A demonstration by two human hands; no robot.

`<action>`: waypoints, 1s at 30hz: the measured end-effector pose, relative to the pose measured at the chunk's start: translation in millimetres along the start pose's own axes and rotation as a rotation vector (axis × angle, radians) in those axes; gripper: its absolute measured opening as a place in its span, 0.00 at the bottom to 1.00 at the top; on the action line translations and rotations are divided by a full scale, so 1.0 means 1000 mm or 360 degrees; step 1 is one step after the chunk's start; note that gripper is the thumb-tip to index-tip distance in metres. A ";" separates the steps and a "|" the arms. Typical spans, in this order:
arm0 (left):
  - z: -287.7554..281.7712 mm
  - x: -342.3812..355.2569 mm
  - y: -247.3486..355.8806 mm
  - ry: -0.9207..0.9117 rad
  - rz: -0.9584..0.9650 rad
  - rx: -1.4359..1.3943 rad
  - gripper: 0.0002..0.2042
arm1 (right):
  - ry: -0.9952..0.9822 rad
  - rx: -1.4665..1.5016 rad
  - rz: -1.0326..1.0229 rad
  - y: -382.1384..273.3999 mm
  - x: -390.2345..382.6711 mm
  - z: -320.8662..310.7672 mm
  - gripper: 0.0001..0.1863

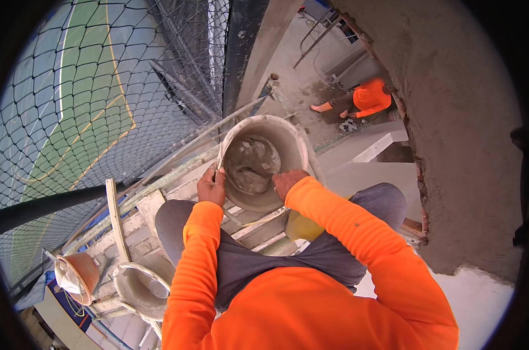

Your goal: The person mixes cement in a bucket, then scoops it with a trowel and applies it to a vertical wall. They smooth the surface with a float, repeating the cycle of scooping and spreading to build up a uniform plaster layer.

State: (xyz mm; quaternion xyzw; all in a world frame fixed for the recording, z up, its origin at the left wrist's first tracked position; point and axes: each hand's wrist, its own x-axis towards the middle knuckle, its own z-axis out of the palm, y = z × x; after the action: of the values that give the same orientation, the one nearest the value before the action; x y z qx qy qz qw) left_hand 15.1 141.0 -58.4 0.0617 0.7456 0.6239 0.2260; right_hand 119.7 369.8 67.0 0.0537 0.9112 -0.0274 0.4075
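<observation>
Bucket: a round, grey-crusted bucket (292,150), held just beyond the knees near the middle of the view, its mouth tipped toward the camera; whether it also rests on something cannot be told.
Inside the bucket: wet grey mortar (251,163), lumpy and smeared, pooled at the bottom.
Left hand: the left hand (210,186) grips the bucket's rim on its left side, fingers bent close together against the wall, thumb pointing up along the edge.
Right hand: the right hand (290,182) is at the bucket's right rim, fingers curled into a loose fist that reaches over the inner side; whether they clasp the rim or something else cannot be told.
Clothing: a bright orange long-sleeved top (305,303) and dark grey trousers (235,268), knees spread wide.
Markings: white and yellow lines painted on a green sports court (89,76), seen through black netting (60,119) at upper left.
Lower left: a second grey bucket (124,284) beside an orange-brown bucket (88,271), near an upright wooden strip (117,221).
Beneath: a pale slatted platform (152,209).
Right: a broad grey plastered wall (457,128).
Upper right: a co-worker in orange (371,98), bent over on the floor below.
</observation>
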 end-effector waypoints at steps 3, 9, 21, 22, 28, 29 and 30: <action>-0.002 -0.002 0.004 0.0006 -0.0045 0.0083 0.19 | 0.0034 0.0009 0.0061 -0.019 0.013 0.008 0.14; -0.002 -0.006 0.010 0.0071 -0.0146 0.0185 0.18 | -0.0089 0.0021 0.0119 -0.035 0.041 0.012 0.14; -0.001 0.000 -0.008 0.0164 -0.0137 0.0197 0.18 | -0.0027 0.0039 0.0095 -0.032 0.042 0.014 0.13; -0.001 0.001 -0.009 0.0204 -0.0117 0.0185 0.18 | -0.0045 0.0028 0.0108 -0.032 0.043 0.014 0.13; 0.000 0.004 -0.012 0.0316 -0.0080 0.0336 0.18 | -0.0062 -0.0013 0.0149 -0.032 0.052 0.018 0.13; -0.001 0.004 -0.012 0.0285 -0.0103 0.0300 0.18 | -0.0053 -0.0013 0.0154 -0.033 0.053 0.019 0.13; -0.001 0.004 -0.011 0.0255 -0.0127 0.0263 0.18 | -0.0056 -0.0009 0.0158 -0.033 0.053 0.019 0.13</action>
State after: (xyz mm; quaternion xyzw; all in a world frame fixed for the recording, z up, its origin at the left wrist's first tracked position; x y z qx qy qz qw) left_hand 12.9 139.0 -70.0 0.0005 0.8119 0.5538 0.1845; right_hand 94.8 339.6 15.0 0.0972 0.9003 -0.0057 0.4243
